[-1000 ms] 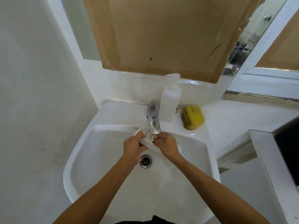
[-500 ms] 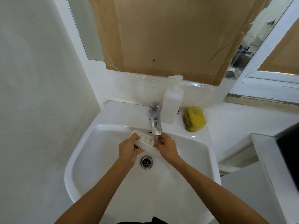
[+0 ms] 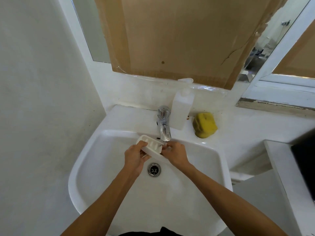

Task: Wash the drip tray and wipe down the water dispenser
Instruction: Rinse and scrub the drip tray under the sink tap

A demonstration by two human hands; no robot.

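Observation:
The white slotted drip tray (image 3: 150, 145) is held over the white sink (image 3: 102, 167), right under the chrome tap's spout (image 3: 164, 132). My left hand (image 3: 135, 156) grips the tray's left end from below, thumb on its near edge. My right hand (image 3: 176, 154) holds the tray's right end, fingers curled at the spot beneath the spout. The tray tilts down toward the right. Whether water is running I cannot tell. The water dispenser is out of view.
A white soap bottle (image 3: 181, 109) stands right of the tap, and a yellow sponge (image 3: 205, 125) lies on the sink's back ledge. The drain (image 3: 154, 169) is below the hands. Cardboard (image 3: 179, 36) covers the mirror. A white counter with a dark object (image 3: 305, 167) stands at right.
The tray has slid left and tipped so more of its slotted top shows. Both hands stay on its ends under the tap.

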